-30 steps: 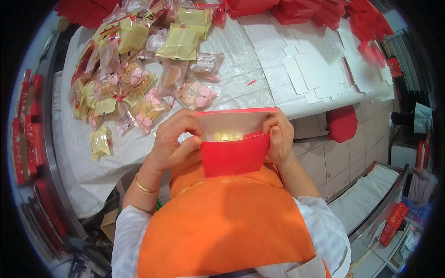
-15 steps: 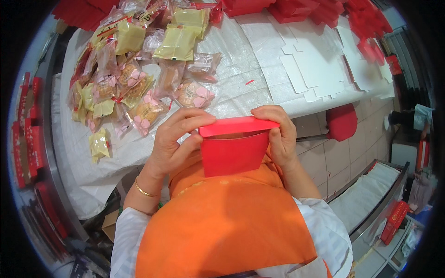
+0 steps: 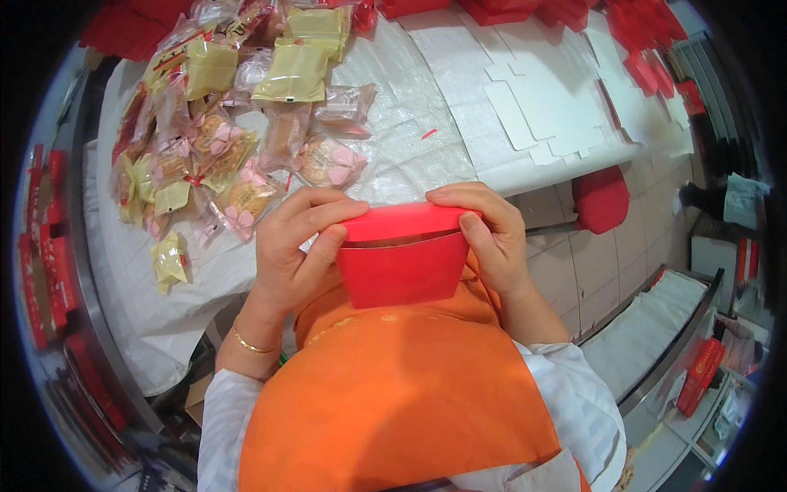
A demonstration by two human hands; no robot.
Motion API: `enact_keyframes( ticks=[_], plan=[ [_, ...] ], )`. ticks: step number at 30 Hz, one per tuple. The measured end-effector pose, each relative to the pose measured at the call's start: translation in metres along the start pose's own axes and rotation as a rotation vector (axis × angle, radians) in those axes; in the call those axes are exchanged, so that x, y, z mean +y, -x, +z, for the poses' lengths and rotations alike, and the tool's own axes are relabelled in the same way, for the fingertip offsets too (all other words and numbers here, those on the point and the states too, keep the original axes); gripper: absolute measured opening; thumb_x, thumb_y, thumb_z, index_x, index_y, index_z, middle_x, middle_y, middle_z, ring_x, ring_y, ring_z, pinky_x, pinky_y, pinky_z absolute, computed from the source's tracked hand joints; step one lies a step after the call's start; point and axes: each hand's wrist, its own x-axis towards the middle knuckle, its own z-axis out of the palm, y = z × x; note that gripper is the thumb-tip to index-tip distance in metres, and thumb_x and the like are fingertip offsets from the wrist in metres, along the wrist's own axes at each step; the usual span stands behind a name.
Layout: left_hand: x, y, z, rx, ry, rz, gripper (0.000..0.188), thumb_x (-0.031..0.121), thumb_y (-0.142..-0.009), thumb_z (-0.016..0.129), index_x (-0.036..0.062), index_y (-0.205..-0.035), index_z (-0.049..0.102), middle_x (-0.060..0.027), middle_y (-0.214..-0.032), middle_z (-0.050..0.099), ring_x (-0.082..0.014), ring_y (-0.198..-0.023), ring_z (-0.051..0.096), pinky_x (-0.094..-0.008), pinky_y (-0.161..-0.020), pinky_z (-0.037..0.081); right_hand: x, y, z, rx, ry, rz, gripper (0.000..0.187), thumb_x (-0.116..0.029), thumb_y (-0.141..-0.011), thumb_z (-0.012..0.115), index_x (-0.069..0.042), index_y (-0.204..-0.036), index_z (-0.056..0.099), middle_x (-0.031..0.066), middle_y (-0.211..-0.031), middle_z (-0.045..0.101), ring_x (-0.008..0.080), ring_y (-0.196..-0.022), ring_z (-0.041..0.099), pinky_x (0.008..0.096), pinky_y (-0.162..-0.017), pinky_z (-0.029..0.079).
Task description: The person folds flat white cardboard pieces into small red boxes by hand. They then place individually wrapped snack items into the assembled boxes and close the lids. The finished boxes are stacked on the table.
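Note:
Close in front of my orange apron [image 3: 393, 377] is a red cardboard box [image 3: 402, 271], its lid flap partly folded over with a narrow dark gap beneath it. My left hand [image 3: 299, 242] pinches the left end of the flap between thumb and fingers. At the other end, my right hand [image 3: 489, 238] grips flap and side wall, thumb at the front corner. What lies inside the box is hidden. Beyond my left hand, wrapped pastries [image 3: 328, 161] with pink flower-shaped marks lie heaped on the white-covered table [image 3: 410, 82].
Yellow packets [image 3: 291, 72] top the heap, and one small yellow packet [image 3: 170, 262] lies apart near the table edge. Flat white cardboard blanks [image 3: 549, 98] cover the right side, with folded red boxes [image 3: 639, 41] behind. A red stool [image 3: 601, 199] stands beside the table.
Both hands and the box have shifted slightly left in view. The right thumb has moved up onto the flap's front corner, and the flap sits a little differently over the opening.

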Motion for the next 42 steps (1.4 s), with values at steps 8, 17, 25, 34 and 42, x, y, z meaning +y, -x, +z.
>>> enact_keyframes(
  ticks=[8,17,25,34,42],
  plan=[
    [-0.001,0.008,0.010,0.013,0.177,-0.157,0.024,0.008,-0.092,0.053,0.0017,-0.109,0.070,-0.0157,-0.109,0.064,-0.0243,-0.098,0.063,-0.0310,-0.086,0.048,-0.001,0.001,-0.006,-0.093,0.012,-0.007,0.031,-0.015,-0.097,0.047,0.002,-0.111,0.068,0.0181,-0.115,0.065,0.0268,-0.107,0.063,0.0346,-0.094,0.048],
    [-0.015,0.028,0.036,0.103,0.248,-0.049,0.031,0.028,-0.098,0.053,0.0042,-0.114,0.065,-0.0212,-0.123,0.059,-0.0304,-0.112,0.058,-0.0390,-0.096,0.044,0.010,0.011,-0.002,-0.117,0.085,-0.145,0.030,-0.021,-0.096,0.051,-0.003,-0.113,0.068,0.0203,-0.124,0.060,0.0313,-0.110,0.060,0.0379,-0.095,0.046],
    [-0.008,0.032,0.064,0.292,0.588,-0.222,0.034,0.022,-0.095,0.058,0.0055,-0.123,0.049,-0.0216,-0.137,0.045,-0.0306,-0.127,0.044,-0.0416,-0.106,0.034,0.017,0.015,0.018,0.055,0.076,-0.094,0.025,-0.016,-0.093,0.051,-0.002,-0.113,0.055,0.0202,-0.125,0.053,0.0297,-0.114,0.051,0.0395,-0.101,0.038],
    [-0.018,0.041,0.073,0.323,0.372,-0.188,0.040,0.015,-0.093,0.056,0.0043,-0.129,0.043,-0.0203,-0.137,0.043,-0.0293,-0.126,0.043,-0.0421,-0.109,0.031,0.026,0.027,0.028,0.019,-0.099,0.107,0.050,-0.025,-0.097,0.050,0.000,-0.138,0.035,0.0191,-0.139,0.042,0.0274,-0.129,0.041,0.0386,-0.111,0.029],
    [-0.025,0.019,0.074,0.328,0.319,-0.295,0.053,0.018,-0.095,0.055,-0.0005,-0.139,0.033,-0.0154,-0.135,0.042,-0.0260,-0.126,0.041,-0.0382,-0.111,0.029,0.032,0.006,0.025,0.060,-0.054,0.160,0.068,-0.025,-0.097,0.051,0.001,-0.151,0.017,0.0185,-0.152,0.026,0.0274,-0.140,0.029,0.0378,-0.116,0.022]
  ],
)
